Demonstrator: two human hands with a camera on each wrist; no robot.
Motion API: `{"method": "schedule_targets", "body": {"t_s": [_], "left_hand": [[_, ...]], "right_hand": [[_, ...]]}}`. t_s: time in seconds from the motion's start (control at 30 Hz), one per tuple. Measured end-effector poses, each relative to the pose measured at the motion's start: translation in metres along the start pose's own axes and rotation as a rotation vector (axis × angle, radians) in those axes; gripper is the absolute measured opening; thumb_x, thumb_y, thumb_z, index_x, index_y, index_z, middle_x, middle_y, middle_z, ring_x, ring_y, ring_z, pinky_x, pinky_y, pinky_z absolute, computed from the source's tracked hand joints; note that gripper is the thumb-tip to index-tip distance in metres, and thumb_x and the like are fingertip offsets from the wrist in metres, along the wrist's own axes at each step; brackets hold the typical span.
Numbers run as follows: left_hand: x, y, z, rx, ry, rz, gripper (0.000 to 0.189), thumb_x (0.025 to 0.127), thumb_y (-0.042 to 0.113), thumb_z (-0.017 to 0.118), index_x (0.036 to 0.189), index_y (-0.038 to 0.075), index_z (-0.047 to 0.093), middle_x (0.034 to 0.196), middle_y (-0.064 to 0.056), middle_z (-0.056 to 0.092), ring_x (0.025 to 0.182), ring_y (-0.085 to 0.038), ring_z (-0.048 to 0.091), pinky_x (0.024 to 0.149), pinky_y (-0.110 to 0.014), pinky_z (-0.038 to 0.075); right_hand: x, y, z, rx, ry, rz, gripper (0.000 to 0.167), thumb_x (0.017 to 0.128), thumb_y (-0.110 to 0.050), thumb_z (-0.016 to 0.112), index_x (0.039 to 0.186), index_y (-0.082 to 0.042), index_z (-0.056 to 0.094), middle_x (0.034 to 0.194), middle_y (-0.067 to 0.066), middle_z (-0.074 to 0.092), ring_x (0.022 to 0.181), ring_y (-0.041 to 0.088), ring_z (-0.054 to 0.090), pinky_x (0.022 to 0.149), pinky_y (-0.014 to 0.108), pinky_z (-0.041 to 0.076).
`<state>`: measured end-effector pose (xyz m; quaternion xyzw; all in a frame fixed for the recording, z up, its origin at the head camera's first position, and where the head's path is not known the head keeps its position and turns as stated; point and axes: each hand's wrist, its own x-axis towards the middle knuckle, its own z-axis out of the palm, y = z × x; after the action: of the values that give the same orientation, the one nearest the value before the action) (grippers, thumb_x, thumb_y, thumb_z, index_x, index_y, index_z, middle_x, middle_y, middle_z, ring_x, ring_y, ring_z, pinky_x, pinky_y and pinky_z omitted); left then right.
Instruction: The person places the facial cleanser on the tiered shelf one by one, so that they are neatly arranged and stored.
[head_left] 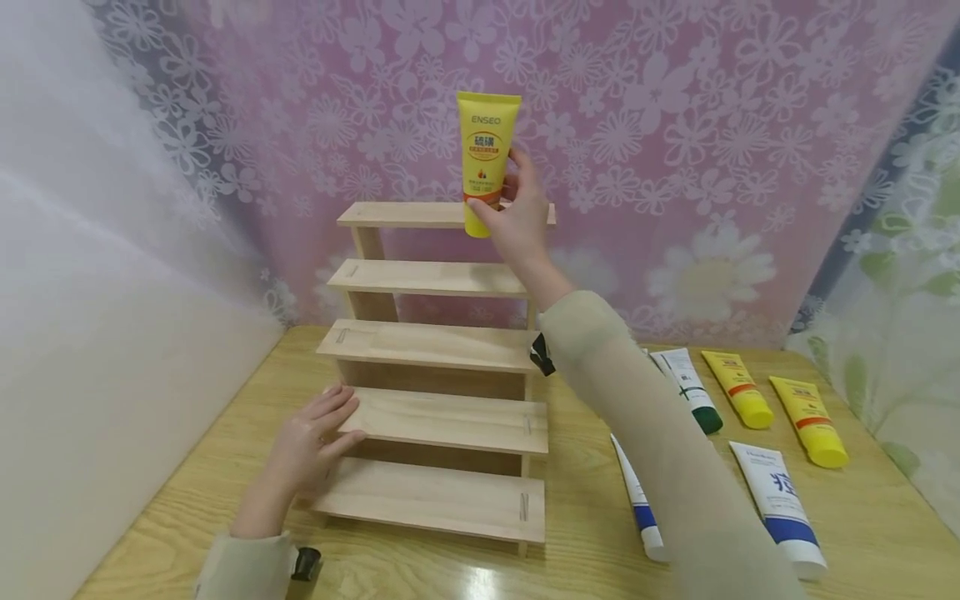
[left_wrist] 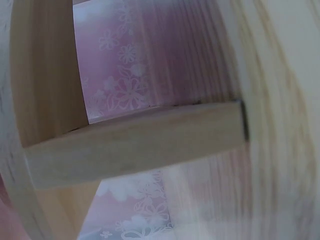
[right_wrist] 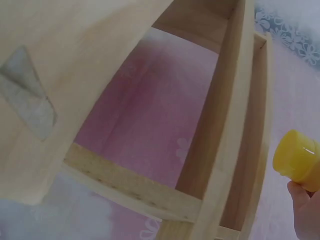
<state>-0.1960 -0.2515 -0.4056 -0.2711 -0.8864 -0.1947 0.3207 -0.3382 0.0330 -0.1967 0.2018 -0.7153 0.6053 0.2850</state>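
My right hand [head_left: 522, 215] grips a yellow squeeze tube [head_left: 486, 158], cap end down, thumb across its front. In the head view the tube overlaps the top step of a wooden tiered shelf [head_left: 420, 342]; whether it touches that step I cannot tell. The right wrist view shows the tube's yellow cap [right_wrist: 295, 156] near the thumb, with the shelf's side beside it. My left hand [head_left: 311, 442] rests on the left end of the shelf's second-lowest step, fingers on its top surface. Only shelf wood [left_wrist: 140, 145] fills most of the left wrist view.
Right of the shelf, several tubes lie on the wooden table [head_left: 585, 500]: two yellow tubes [head_left: 738, 390], a white tube with a green cap [head_left: 688, 390], and white-and-blue tubes [head_left: 780, 508]. The right forearm partly covers some. A flowered curtain [head_left: 675, 125] hangs behind.
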Motion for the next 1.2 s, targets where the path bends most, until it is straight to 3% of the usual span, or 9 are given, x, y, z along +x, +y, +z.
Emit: {"method": "schedule_targets", "body": {"t_s": [0.27,0.47,0.73,1.0,1.2], "left_hand": [[-0.004,0.004,-0.003,0.012,-0.023,-0.06,0.05,0.073,0.032,0.07,0.109,-0.001,0.062,0.119,-0.015,0.054,0.112,-0.034,0.046,0.092,-0.047,0.038],[-0.002,0.005,-0.002,0.001,-0.014,-0.047,0.05,0.072,0.032,0.071,0.109,0.0,0.062,0.118,-0.015,0.055,0.112,-0.034,0.047,0.092,-0.046,0.038],[-0.003,0.004,0.002,-0.015,0.007,0.009,0.049,0.074,0.033,0.069,0.107,-0.003,0.062,0.117,-0.017,0.055,0.11,-0.035,0.048,0.094,-0.039,0.037],[-0.001,0.001,0.004,-0.022,0.012,0.002,0.048,0.074,0.032,0.069,0.107,-0.002,0.062,0.117,-0.016,0.055,0.111,-0.034,0.047,0.094,-0.041,0.038],[-0.001,-0.001,0.004,-0.024,0.014,-0.03,0.049,0.073,0.032,0.07,0.108,-0.001,0.062,0.118,-0.016,0.055,0.112,-0.034,0.047,0.102,-0.027,0.03]], "right_hand": [[0.003,0.009,0.013,-0.031,-0.001,-0.019,0.068,0.075,-0.005,0.07,0.131,-0.016,0.033,0.106,0.008,0.054,0.096,0.016,0.055,0.081,0.021,0.048],[0.009,0.01,0.015,-0.08,-0.03,-0.004,0.067,0.075,-0.006,0.07,0.131,-0.017,0.034,0.113,0.007,0.053,0.101,0.016,0.053,0.084,0.021,0.046],[0.017,0.019,0.021,-0.083,0.002,0.006,0.061,0.075,-0.007,0.07,0.128,-0.01,0.038,0.116,0.008,0.053,0.101,0.016,0.053,0.083,0.017,0.045],[0.023,0.027,0.026,-0.106,0.022,0.013,0.058,0.076,-0.012,0.069,0.126,-0.007,0.04,0.12,0.009,0.054,0.106,0.014,0.053,0.085,0.017,0.045],[0.023,0.029,0.03,-0.092,-0.015,0.05,0.059,0.077,-0.013,0.069,0.128,-0.01,0.041,0.119,0.007,0.055,0.104,0.012,0.054,0.084,0.019,0.046]]}}
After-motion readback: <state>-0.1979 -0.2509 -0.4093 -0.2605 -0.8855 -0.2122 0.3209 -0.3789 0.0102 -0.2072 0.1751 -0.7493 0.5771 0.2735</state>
